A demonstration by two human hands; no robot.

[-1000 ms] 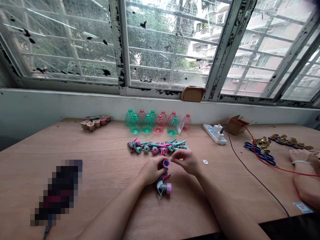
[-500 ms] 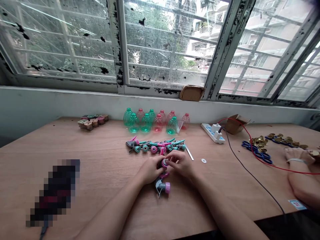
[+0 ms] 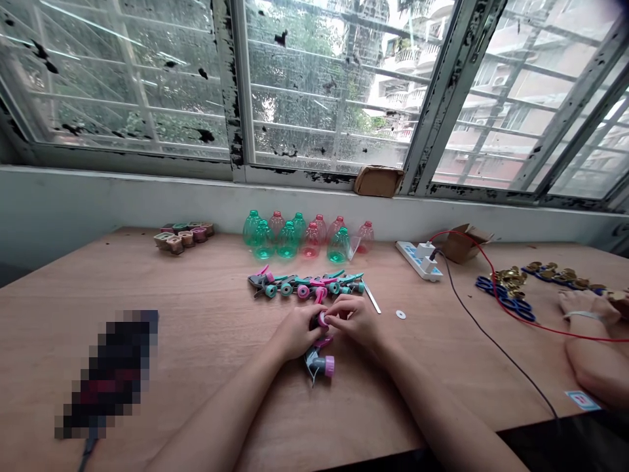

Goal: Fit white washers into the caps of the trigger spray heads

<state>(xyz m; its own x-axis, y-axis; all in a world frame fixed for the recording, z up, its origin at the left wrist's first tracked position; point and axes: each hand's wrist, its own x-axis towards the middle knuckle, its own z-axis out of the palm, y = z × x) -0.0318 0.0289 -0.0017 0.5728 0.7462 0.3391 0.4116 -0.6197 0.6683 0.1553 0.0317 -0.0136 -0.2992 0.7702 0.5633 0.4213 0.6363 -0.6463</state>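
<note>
My left hand [image 3: 296,333] is closed around a spray bottle trigger head [image 3: 322,319] with a pink collar, its opening turned toward my right hand. With fingertips pinched at that collar, my right hand [image 3: 354,319] works at its opening; anything small between the fingers is hidden. Just below my hands, another trigger head [image 3: 319,364], grey with a pink collar and pink lever, lies on the table. Beyond my hands stretches a row of grey, teal and pink trigger heads [image 3: 303,291]. A white washer [image 3: 401,314] lies to the right.
Green bottles [image 3: 263,242] and red bottles [image 3: 310,242] stand by the wall. A white strip [image 3: 372,298] lies near the row. At right are a power strip [image 3: 419,262], a red cable [image 3: 515,319], blue-handled scissors [image 3: 515,307] and another person's hand [image 3: 587,305].
Both hands stay nearly in place at the pink collar, with only slight finger movement by my right hand. The view shifts a little.
</note>
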